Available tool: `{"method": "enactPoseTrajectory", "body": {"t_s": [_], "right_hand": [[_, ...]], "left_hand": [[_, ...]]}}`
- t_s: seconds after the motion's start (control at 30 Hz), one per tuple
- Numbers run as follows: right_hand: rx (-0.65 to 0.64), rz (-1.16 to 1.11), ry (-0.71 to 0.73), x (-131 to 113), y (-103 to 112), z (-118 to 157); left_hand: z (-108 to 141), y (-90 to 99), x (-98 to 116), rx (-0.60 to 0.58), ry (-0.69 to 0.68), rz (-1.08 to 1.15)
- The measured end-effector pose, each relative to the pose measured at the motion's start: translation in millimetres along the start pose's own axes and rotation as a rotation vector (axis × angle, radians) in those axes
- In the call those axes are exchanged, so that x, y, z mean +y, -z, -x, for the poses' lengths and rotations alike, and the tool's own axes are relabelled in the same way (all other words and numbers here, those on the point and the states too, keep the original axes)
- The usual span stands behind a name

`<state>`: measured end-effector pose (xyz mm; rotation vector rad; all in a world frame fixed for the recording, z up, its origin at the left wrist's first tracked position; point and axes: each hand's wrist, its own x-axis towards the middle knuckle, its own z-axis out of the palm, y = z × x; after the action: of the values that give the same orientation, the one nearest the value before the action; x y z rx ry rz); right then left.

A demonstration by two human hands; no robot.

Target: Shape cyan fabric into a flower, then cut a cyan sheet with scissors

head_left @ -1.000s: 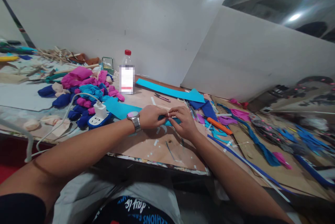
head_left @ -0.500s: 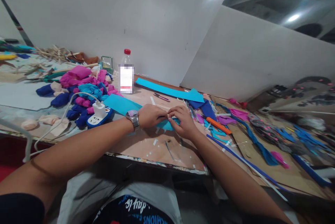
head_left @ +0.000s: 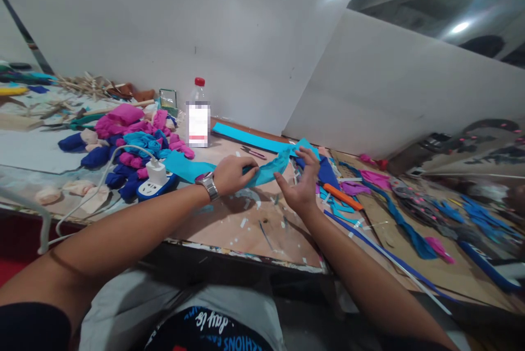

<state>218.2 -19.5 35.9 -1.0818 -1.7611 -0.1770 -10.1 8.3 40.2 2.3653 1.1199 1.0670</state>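
Note:
A light blue crepe strip (head_left: pixel 274 168) stretches across the table, crinkled between the hands and flatter to the left of the watch. My left hand (head_left: pixel 234 175), with a metal watch on its wrist, pinches the strip. To the right, my right hand (head_left: pixel 301 181) has its thumb and fingers apart beside the strip's crinkled right part, which runs up behind the fingers. Farther back lies a long flat light blue strip (head_left: pixel 246 136), its right end partly overlapped in view by the crinkled one. Small dark scissors (head_left: pixel 253 152) rest between them.
A bottle with a red cap (head_left: pixel 199 82) stands behind my left hand. Left of it are pink and blue fabric bundles (head_left: pixel 123 116) and a power strip (head_left: pixel 155 184) with a white cable. An orange cutter (head_left: pixel 343 197) and paper scraps lie to the right.
My hands have moved apart, and my right hand has opened and shifted right and up. The crinkled strip now shows stretched out between them.

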Motion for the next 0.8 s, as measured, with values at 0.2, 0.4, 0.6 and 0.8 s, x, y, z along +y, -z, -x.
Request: {"method": "enactPoseTrajectory", "body": {"t_s": [0.2, 0.4, 0.6, 0.8], "right_hand": [[-0.167, -0.721, -0.602, 17.3, -20.3, 5.9], [-0.377, -1.106, -0.878, 12.2, -24.1, 15.1], [-0.434, -1.138, -0.881, 12.9, -20.3, 14.1], [-0.444, -1.158, -0.895, 15.9, -19.9, 10.5]], "left_hand": [[-1.8, -0.9, -2.2, 0.098, -0.02, 0.188], [-0.9, -4.6, -1.4, 0.022, 0.005, 0.286], [-3.9, -4.5, -0.7, 0.003, 0.03, 0.424], [-2.7, -4.1, -0.6, -0.01, -0.007, 0.456]]}}
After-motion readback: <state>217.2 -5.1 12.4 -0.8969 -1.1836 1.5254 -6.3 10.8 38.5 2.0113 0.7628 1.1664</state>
